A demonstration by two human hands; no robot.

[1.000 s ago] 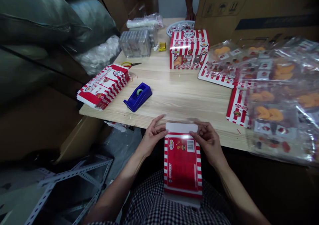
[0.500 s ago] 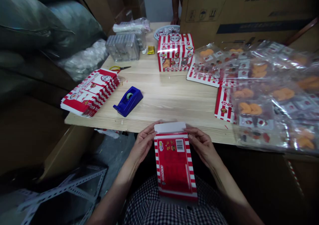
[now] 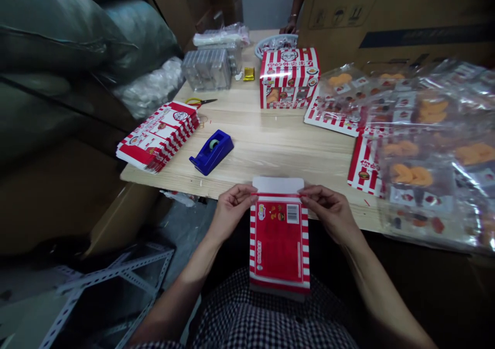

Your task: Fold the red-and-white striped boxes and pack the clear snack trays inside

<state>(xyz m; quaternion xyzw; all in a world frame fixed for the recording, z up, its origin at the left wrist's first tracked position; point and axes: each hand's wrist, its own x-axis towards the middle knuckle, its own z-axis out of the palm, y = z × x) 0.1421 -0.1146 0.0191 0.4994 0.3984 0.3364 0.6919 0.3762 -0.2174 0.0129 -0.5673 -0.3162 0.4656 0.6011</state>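
A red and white striped cardboard box (image 3: 276,241) rests over my lap at the table's front edge, its barcode side up. Its pale end flap (image 3: 277,185) sticks out toward the table. My left hand (image 3: 235,207) pinches the box's upper left corner between thumb and fingers. At the opposite upper corner, my right hand (image 3: 327,210) grips in the same way, fingers curled. Beyond them a blue tape dispenser (image 3: 212,152) lies on the table. To its left is a stack of flat striped cartons (image 3: 159,135).
An assembled striped box (image 3: 289,78) stands at the back. Clear plastic packs with toy food (image 3: 412,176) cover the right side. Scissors (image 3: 200,101), clear plastic cases (image 3: 207,70) and a gold packet (image 3: 249,74) lie farther back. Another person's hand (image 3: 289,27) is near a bowl (image 3: 276,45).
The view has shifted, so the table's things appear farther right. Both hands keep hold of the box, which has straightened slightly and sits a little higher in view.
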